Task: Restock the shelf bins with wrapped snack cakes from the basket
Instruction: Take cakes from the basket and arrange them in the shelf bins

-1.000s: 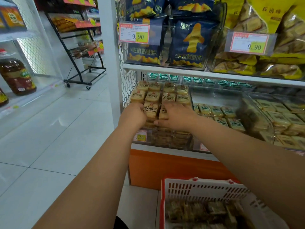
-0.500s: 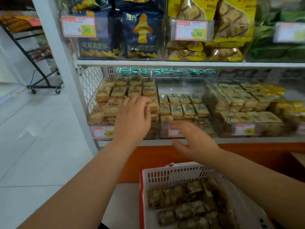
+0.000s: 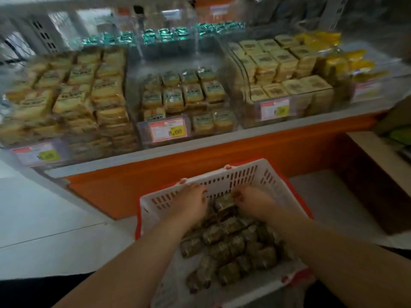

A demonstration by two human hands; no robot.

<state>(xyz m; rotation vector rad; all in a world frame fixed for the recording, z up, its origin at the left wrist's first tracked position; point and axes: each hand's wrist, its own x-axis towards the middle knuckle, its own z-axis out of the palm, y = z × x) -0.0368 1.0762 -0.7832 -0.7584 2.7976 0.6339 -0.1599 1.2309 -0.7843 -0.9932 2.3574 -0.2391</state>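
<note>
Shelf (image 3: 200, 150): a long white ledge over an orange base, just beyond the basket.
Shelf bins (image 3: 184, 98): clear boxes side by side on the shelf, above the basket, holding stacked pale wrapped cakes; price tags (image 3: 168, 131) on their fronts.
Basket (image 3: 224, 178): white slotted plastic with a red rim, on the floor below the shelf.
Snack cakes (image 3: 231, 247): dark wrapped pieces piled inside the basket.
Left hand (image 3: 191, 205): inside the basket at its far wall, fingers curled down onto the cakes; whether it grips one is unclear.
Right hand (image 3: 253, 204): inside the basket beside the left, fingers curled round a cake (image 3: 224, 202).
</note>
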